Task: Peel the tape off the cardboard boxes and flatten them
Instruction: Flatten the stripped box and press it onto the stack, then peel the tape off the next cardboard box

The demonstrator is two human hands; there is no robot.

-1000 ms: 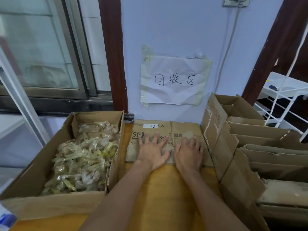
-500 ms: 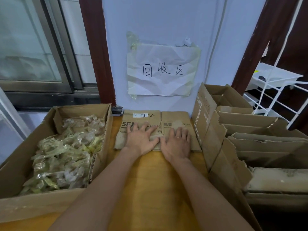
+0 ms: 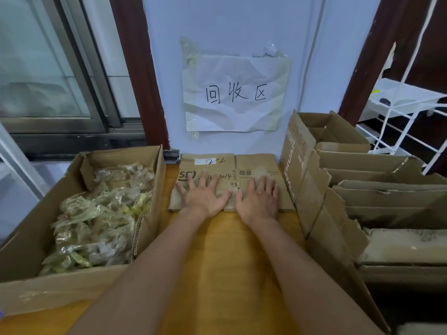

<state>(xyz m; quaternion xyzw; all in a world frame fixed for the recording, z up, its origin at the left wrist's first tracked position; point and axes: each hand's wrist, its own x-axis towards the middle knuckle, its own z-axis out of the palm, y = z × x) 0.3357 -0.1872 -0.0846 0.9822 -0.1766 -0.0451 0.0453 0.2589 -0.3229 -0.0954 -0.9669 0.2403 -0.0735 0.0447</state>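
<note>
Cardboard box (image 3: pixel 232 172) lies flattened on the desk (image 3: pixel 217 262); left hand (image 3: pixel 205 195) and right hand (image 3: pixel 260 201), fingers spread, press it. Next step likely: move it to the stack (image 3: pixel 387 204) right of it.

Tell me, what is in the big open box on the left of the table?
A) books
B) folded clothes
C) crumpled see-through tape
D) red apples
C: the open box on the left holds a heap of crumpled clear, yellowish tape, while both hands press flat on the flattened cardboard in the middle.
</note>
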